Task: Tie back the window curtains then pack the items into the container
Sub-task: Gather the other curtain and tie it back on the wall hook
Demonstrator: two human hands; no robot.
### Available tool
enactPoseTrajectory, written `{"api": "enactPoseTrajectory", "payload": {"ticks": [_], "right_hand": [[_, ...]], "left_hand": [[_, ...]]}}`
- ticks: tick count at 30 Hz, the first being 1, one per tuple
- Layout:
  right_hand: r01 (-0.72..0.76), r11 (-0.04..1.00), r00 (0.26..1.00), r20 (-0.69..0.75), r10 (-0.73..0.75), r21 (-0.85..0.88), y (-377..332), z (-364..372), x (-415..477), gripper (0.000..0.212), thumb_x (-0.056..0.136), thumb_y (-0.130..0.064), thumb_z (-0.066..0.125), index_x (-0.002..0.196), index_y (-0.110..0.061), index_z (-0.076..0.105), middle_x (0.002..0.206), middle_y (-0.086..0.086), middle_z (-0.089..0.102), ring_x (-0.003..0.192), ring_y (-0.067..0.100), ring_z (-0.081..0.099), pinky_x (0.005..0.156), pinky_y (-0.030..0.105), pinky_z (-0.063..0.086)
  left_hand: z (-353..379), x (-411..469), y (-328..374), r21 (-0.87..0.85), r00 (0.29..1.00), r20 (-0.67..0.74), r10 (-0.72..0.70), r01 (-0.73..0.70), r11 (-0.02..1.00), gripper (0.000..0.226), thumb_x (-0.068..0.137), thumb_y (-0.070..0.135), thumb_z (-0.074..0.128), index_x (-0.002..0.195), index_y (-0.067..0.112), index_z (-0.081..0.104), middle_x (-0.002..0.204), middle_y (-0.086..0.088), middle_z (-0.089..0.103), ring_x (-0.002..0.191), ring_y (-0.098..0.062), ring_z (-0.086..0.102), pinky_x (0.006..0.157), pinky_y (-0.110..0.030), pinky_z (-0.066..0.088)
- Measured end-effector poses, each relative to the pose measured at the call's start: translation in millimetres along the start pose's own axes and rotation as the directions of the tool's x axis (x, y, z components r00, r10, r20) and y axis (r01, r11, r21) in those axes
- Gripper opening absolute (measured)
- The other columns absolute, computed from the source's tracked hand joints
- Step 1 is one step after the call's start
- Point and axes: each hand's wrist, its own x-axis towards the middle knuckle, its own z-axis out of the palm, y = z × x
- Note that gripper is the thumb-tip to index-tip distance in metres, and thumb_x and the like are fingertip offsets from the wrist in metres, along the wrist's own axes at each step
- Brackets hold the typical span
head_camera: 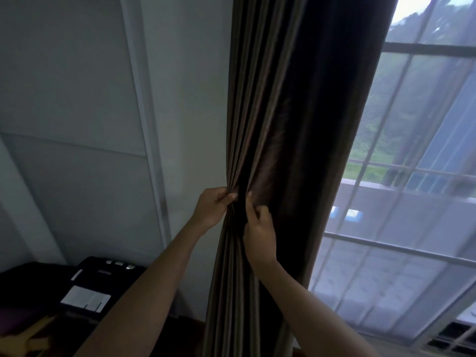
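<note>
A dark brown curtain hangs in long folds between the white wall and the window. It is gathered into a bunch at about waist height. My left hand grips the bunched folds at the curtain's left edge. My right hand is just to the right of it, fingers curled and pinching the fabric of the same bunch. No tie-back band is visible.
The barred window with a sheer white curtain fills the right side. A white wall and door frame stand on the left. A black device with buttons and a white label sits at the lower left on dark furniture.
</note>
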Motion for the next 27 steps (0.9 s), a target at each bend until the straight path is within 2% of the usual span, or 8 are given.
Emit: {"api": "enactPoseTrajectory", "payload": {"ticks": [4,7,9,13,15,17,22,27], "right_hand": [[0.036,0.999,0.999,0.012,-0.036,0.002,-7,17,-16,0.081,0.078,0.010,0.057,0.151,-0.013,0.030,0.101,0.015,0.053,0.080,0.028,0.054,0.064,0.039,0.056],[0.081,0.996,0.996,-0.033,-0.081,0.021,-11,22,-16,0.078,0.077,0.011,0.058,0.149,-0.008,0.034,0.099,0.014,0.056,0.080,0.027,0.056,0.074,0.035,0.055],[0.102,0.993,0.994,-0.044,-0.100,0.061,-13,23,-16,0.076,0.078,0.011,0.060,0.149,-0.006,0.035,0.105,0.015,0.058,0.089,0.026,0.058,0.084,0.035,0.054],[0.026,0.979,0.999,-0.030,-0.020,0.200,-17,24,-20,0.073,0.081,0.009,0.062,0.147,-0.006,0.037,0.124,0.017,0.057,0.108,0.028,0.060,0.098,0.036,0.050],[-0.019,0.969,1.000,-0.016,0.024,0.248,-20,24,-20,0.068,0.082,0.010,0.061,0.145,-0.007,0.041,0.125,0.016,0.058,0.110,0.028,0.060,0.103,0.033,0.046],[-0.035,0.958,0.999,-0.020,0.042,0.286,-22,24,-17,0.066,0.083,0.010,0.060,0.144,-0.007,0.044,0.123,0.016,0.059,0.108,0.028,0.061,0.102,0.033,0.047],[-0.100,0.945,0.995,0.051,0.088,0.311,-16,26,-22,0.066,0.084,0.007,0.060,0.145,-0.012,0.043,0.119,0.014,0.060,0.101,0.025,0.062,0.094,0.031,0.050],[-0.155,0.937,0.984,0.129,0.119,0.314,-9,27,-35,0.062,0.089,0.003,0.056,0.147,-0.014,0.040,0.122,0.015,0.059,0.101,0.027,0.062,0.091,0.035,0.053]], "left_hand": [[-3,-3,4,-0.033,1.000,0.016,-0.011,0.012,0.999,0.034,0.082,0.045,0.061,0.089,0.014,0.073,0.091,-0.017,0.073,0.091,-0.034,0.069,0.089,-0.059,0.050],[-6,-3,1,-0.062,0.999,0.040,-0.004,0.007,0.998,0.042,0.080,0.049,0.061,0.091,0.010,0.072,0.094,-0.023,0.070,0.090,-0.036,0.069,0.089,-0.061,0.049],[-8,-3,2,-0.072,0.998,0.057,-0.004,0.008,0.997,0.045,0.081,0.047,0.060,0.091,0.005,0.070,0.094,-0.026,0.068,0.083,-0.026,0.065,0.089,-0.059,0.049],[-9,-7,5,-0.005,0.999,0.042,0.024,-0.024,1.000,0.042,0.088,0.040,0.054,0.085,0.000,0.066,0.075,-0.005,0.065,0.069,-0.013,0.055,0.070,-0.033,0.044],[-9,-10,4,0.011,0.997,0.066,0.026,-0.027,1.000,0.028,0.095,0.028,0.055,0.090,0.004,0.068,0.081,0.000,0.068,0.072,-0.010,0.059,0.069,-0.029,0.044],[-9,-12,1,0.078,0.995,0.095,0.016,-0.023,0.997,0.020,0.097,0.020,0.055,0.094,0.003,0.066,0.087,-0.007,0.070,0.075,-0.012,0.061,0.070,-0.028,0.047],[-7,-18,-14,0.193,0.993,0.116,-0.036,0.013,0.981,0.024,0.094,0.017,0.058,0.072,0.007,0.053,0.067,-0.003,0.056,0.060,-0.010,0.049,0.059,-0.024,0.036],[-8,-21,-15,0.178,0.988,0.138,-0.074,0.049,0.983,0.022,0.095,0.020,0.056,0.096,-0.001,0.064,0.095,-0.016,0.070,0.088,-0.029,0.066,0.080,-0.033,0.049]]}}
